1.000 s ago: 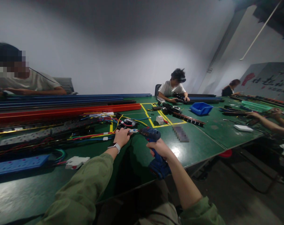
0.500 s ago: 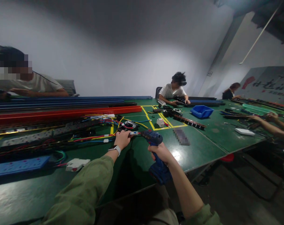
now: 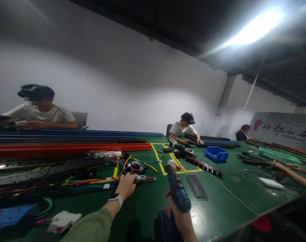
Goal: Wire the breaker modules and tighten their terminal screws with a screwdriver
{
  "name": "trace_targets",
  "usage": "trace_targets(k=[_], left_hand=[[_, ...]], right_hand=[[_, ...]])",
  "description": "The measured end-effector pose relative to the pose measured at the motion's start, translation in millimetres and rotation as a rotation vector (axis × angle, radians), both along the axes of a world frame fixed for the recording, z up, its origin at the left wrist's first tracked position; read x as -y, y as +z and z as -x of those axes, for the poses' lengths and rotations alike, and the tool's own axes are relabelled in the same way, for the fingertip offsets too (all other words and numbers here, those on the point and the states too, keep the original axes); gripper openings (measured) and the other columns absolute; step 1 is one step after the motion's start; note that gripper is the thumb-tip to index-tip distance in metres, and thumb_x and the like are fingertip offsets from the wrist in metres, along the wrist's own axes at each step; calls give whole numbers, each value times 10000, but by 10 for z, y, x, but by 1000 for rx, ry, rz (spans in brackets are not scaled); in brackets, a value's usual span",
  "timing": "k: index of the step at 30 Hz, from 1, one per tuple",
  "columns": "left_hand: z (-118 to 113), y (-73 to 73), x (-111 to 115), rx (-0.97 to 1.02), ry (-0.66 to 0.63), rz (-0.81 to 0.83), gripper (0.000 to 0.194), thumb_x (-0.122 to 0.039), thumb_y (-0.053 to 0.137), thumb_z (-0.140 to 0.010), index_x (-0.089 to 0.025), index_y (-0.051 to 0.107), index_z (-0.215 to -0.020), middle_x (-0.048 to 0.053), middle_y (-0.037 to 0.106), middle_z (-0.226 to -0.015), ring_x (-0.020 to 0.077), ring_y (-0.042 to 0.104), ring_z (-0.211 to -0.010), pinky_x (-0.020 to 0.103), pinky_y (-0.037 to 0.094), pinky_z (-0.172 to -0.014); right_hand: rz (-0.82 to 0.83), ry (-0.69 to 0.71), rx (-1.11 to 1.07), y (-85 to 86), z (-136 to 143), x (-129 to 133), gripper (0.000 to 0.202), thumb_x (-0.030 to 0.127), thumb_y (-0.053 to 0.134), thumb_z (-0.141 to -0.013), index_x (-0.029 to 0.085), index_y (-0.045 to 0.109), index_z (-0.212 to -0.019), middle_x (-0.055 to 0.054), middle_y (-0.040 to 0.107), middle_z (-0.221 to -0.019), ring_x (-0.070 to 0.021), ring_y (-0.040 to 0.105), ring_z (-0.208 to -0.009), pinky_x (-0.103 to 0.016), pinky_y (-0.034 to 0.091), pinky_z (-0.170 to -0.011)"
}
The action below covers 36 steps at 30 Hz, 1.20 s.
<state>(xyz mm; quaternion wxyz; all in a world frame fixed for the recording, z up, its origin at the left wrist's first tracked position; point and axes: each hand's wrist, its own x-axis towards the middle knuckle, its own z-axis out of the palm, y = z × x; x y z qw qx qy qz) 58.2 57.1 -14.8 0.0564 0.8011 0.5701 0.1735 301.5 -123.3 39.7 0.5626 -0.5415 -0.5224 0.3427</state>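
My left hand (image 3: 128, 185), with a watch on its wrist, grips a small white and blue connector block (image 3: 140, 177) just above the green table. A short red wire with a metal end sticks out of the block's right side. My right hand (image 3: 179, 215) is wrapped round the handle of a dark blue cordless drill (image 3: 178, 190). The drill points away from me, its tip near a white breaker (image 3: 172, 163) in the yellow-taped area, apart from the connector block. Red, yellow and blue wires (image 3: 92, 181) lie left of my left hand.
Red rails (image 3: 72, 148) and blue rails lie along the left. A blue power strip (image 3: 10, 215) and a white block (image 3: 64, 220) are near left. Beyond are a blue bin (image 3: 216, 154) and a black-brown strip (image 3: 205, 167). Several people sit around the table (image 3: 228, 198).
The drill has swung from pointing left at the connector block to pointing forward, away from it. The block's red wire end now shows. The view has tilted up.
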Motion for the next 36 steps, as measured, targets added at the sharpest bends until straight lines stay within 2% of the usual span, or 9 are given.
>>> trace_targets(k=[6,13,17,21,24,26,29,31,36], left_hand=[[-14,-5,-4,-2,-6,-7,408,-186,483,-852,-318,624,-1211,55,657,-1272,262,498,-1229,434,266,-1017],[-25,108,46,-25,22,56,459,-179,496,-823,-357,614,-1230,40,644,-1304,261,493,-1263,432,292,-1017],[-11,76,23,-5,15,39,500,-165,510,-802,-345,608,-1258,61,647,-1277,263,500,-1256,438,279,-1036],[6,21,-14,25,8,12,477,-176,512,-813,-334,614,-1251,69,651,-1255,260,513,-1235,429,287,-1025],[11,-13,-22,26,-2,-4,461,-173,509,-817,-333,620,-1235,67,659,-1242,267,515,-1222,438,282,-1023],[10,-35,-22,20,-5,-7,458,-173,509,-819,-331,619,-1235,64,658,-1249,272,507,-1226,445,276,-1025],[9,-67,-24,28,-6,-17,437,-176,508,-826,-323,629,-1220,61,659,-1241,275,507,-1213,448,274,-1024],[11,-84,-27,43,-13,-32,405,-181,504,-839,-319,642,-1194,60,669,-1206,271,519,-1187,443,278,-1017],[26,-101,-30,55,-28,-61,334,-221,514,-870,-308,655,-1161,64,679,-1154,270,531,-1160,432,291,-995]], right_hand=[[-73,-50,11,61,-60,-297,599,752,646,-642,222,678,-919,14,497,-464,-219,514,-447,-370,456,-541],[-53,-129,23,-22,-24,-253,638,773,620,-620,223,717,-930,-34,563,-555,-277,600,-544,-395,495,-537],[-38,-53,119,-160,-193,-202,651,655,666,-642,212,727,-1115,-113,721,-817,-350,691,-830,-452,547,-776],[-51,-17,166,-346,-572,-162,742,656,592,-667,234,690,-1270,-158,717,-1159,-382,625,-1190,-451,524,-940],[-111,-219,370,-518,-862,-123,705,593,414,-862,225,555,-1447,-128,592,-1410,-306,434,-1420,-428,420,-1106],[-69,-292,614,-655,-991,-88,681,518,415,-889,165,545,-1457,-141,504,-1501,-317,380,-1452,-453,358,-1162],[105,-216,969,-845,-1051,-31,574,407,470,-867,191,645,-1369,-144,519,-1487,-371,425,-1415,-520,358,-1152],[176,-179,1104,-916,-1023,2,551,351,436,-897,221,620,-1400,-115,478,-1522,-364,387,-1440,-535,329,-1159],[190,-173,1143,-897,-956,23,581,328,353,-957,141,517,-1482,-118,386,-1583,-335,302,-1488,-521,254,-1194]])
